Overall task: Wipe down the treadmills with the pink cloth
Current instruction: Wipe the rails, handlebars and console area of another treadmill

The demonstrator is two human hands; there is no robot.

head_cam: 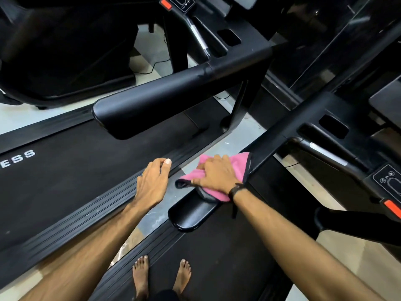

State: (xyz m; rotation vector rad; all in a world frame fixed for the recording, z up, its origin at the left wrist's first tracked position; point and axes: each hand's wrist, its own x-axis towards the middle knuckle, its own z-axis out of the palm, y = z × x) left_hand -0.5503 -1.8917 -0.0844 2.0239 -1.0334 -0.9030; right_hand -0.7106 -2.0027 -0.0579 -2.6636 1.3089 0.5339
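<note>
My right hand (217, 174) presses the pink cloth (238, 165) flat on the left handrail (191, 216) of the black treadmill I stand on, close to the rail's rounded end. The cloth is draped over the rail, its dark-edged corner hanging off to the left. My left hand (153, 183) hovers in the air to the left of that rail with its fingers loosely spread and holds nothing. A second black treadmill (65, 183) lies to the left, its padded handrail (169, 101) reaching toward me.
My bare feet (161, 276) stand on the belt. A narrow strip of tiled floor (138, 229) runs between the two treadmills. Control buttons and a red stop tab (391, 208) sit on the console at right. Another dark machine (65, 51) stands at upper left.
</note>
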